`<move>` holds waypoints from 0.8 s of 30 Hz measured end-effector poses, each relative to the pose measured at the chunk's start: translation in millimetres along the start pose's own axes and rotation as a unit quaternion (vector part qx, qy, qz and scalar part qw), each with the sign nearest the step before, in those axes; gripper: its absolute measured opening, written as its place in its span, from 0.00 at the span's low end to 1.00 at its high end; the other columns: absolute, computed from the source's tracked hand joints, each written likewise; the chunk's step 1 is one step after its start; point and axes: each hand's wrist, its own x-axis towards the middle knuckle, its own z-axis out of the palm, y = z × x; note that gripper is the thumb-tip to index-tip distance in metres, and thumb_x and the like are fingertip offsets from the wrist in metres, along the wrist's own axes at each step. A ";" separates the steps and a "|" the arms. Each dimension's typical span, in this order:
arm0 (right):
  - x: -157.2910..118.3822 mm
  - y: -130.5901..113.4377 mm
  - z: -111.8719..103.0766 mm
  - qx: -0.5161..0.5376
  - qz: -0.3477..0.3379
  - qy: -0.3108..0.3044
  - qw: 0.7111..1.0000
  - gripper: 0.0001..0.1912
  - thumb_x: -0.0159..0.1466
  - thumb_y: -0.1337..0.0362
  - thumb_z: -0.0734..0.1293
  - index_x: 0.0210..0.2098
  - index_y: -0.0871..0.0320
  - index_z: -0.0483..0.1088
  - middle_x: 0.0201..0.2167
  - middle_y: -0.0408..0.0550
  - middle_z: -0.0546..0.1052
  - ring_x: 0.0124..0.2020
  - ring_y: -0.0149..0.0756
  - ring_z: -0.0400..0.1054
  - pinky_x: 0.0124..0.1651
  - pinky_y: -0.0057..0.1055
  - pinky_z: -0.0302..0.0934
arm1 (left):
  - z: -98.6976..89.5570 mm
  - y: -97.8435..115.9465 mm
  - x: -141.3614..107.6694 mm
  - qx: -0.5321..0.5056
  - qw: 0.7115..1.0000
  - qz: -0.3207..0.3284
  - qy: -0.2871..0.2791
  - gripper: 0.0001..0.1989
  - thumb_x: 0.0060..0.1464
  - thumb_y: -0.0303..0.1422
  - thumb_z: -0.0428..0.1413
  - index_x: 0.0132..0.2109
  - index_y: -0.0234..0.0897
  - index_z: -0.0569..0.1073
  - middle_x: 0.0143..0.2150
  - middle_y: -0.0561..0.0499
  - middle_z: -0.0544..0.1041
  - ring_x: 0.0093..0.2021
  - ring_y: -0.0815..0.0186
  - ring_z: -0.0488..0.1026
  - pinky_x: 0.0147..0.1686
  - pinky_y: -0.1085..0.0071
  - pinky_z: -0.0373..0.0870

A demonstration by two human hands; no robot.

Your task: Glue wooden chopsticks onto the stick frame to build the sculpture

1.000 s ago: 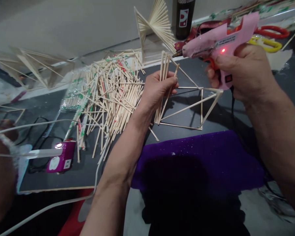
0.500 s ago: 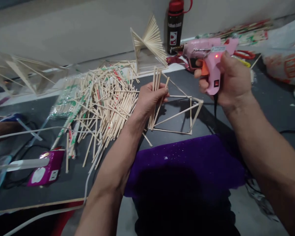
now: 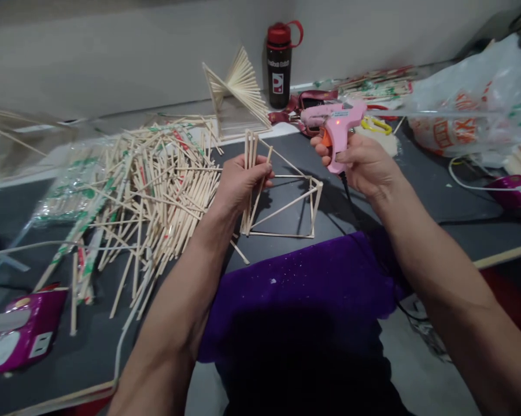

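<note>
My left hand [image 3: 241,184] is closed around several upright wooden chopsticks [image 3: 251,149], pinching one slanted stick between thumb and fingers. These sticks stand at the left end of an open chopstick frame [image 3: 316,211] on the dark table. In my right hand [image 3: 368,164] is a pink hot glue gun [image 3: 340,136], its small light glowing and a finger at the orange trigger. The gun's nozzle points left, above and beyond the frame, apart from the sticks. A large loose pile of chopsticks [image 3: 186,214] lies left of my left hand.
A twisted chopstick model [image 3: 243,86] stands at the back beside a dark bottle [image 3: 279,72] with a red lid. Purple cloth [image 3: 281,277] lies at the near edge. A plastic bag [image 3: 464,98] sits back right, and a magenta power strip [image 3: 30,329] near left with white cables.
The view has turned rightward. My right hand has brought the glue gun lower and a little closer to the left hand. My left hand keeps its grip on the chopsticks.
</note>
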 end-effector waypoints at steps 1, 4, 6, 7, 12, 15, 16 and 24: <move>-2.9 -0.4 -0.9 -0.003 -0.001 0.006 1.000 0.21 0.50 0.74 0.68 0.43 0.57 0.73 0.47 0.49 0.79 0.48 0.36 0.75 0.42 0.27 0.75 | 0.1 0.2 0.0 0.000 1.000 0.003 -0.001 0.07 0.44 0.26 0.63 0.33 0.35 0.73 0.23 0.55 0.76 0.22 0.74 0.73 0.23 0.78 0.71; -12.1 -4.3 -6.9 -0.010 -0.004 0.022 1.000 0.23 0.48 0.75 0.68 0.43 0.56 0.74 0.48 0.47 0.78 0.47 0.34 0.74 0.43 0.25 0.74 | -0.1 -0.3 1.2 -0.007 1.000 0.010 0.001 0.08 0.43 0.26 0.63 0.33 0.35 0.73 0.23 0.55 0.76 0.21 0.73 0.73 0.22 0.78 0.71; -16.1 -8.6 -18.0 -0.011 -0.008 0.036 0.999 0.23 0.47 0.75 0.69 0.42 0.56 0.74 0.45 0.46 0.78 0.44 0.33 0.73 0.41 0.25 0.73 | -0.6 -1.1 2.5 -0.015 1.000 0.009 0.004 0.08 0.43 0.26 0.63 0.33 0.35 0.73 0.22 0.55 0.76 0.21 0.73 0.74 0.22 0.78 0.71; -16.8 -10.7 -26.7 -0.008 -0.011 0.049 0.999 0.21 0.47 0.74 0.68 0.41 0.56 0.74 0.43 0.46 0.78 0.41 0.32 0.73 0.39 0.24 0.72 | -0.9 -1.5 3.1 -0.019 1.000 0.009 0.005 0.08 0.43 0.26 0.63 0.33 0.35 0.73 0.22 0.55 0.76 0.21 0.73 0.74 0.21 0.78 0.71; -10.1 -9.8 -90.2 -0.060 0.006 0.148 0.987 0.04 0.55 0.68 0.70 0.32 0.59 0.75 0.27 0.48 0.74 0.27 0.29 0.67 0.27 0.24 0.65 | -2.8 -0.8 2.3 -0.042 0.999 0.004 -0.007 0.09 0.43 0.26 0.64 0.34 0.36 0.74 0.23 0.55 0.77 0.23 0.72 0.75 0.23 0.78 0.72; -5.7 -0.4 -121.9 -0.196 0.023 0.231 0.953 0.05 0.60 0.64 0.70 0.29 0.57 0.73 0.26 0.51 0.75 0.26 0.32 0.68 0.25 0.29 0.62 | -3.5 2.2 -0.3 -0.053 0.998 -0.003 -0.015 0.08 0.44 0.26 0.63 0.34 0.36 0.73 0.24 0.56 0.76 0.24 0.73 0.75 0.25 0.78 0.73; -5.0 1.7 -129.0 -0.257 0.042 0.249 0.933 0.07 0.62 0.62 0.70 0.28 0.56 0.73 0.26 0.51 0.75 0.25 0.33 0.68 0.24 0.30 0.61 | -3.6 3.3 -1.0 -0.049 0.999 -0.008 -0.016 0.08 0.45 0.26 0.63 0.34 0.36 0.73 0.24 0.56 0.76 0.24 0.74 0.75 0.26 0.79 0.73; 4.1 -9.4 -157.5 -0.584 0.074 0.275 0.760 0.31 0.48 0.62 0.82 0.11 0.55 0.54 0.15 0.44 0.54 0.33 0.47 0.69 0.31 0.38 0.57 | -2.2 8.5 -6.2 -0.041 0.999 -0.020 -0.019 0.05 0.50 0.26 0.61 0.36 0.34 0.73 0.26 0.56 0.76 0.26 0.75 0.76 0.30 0.78 0.74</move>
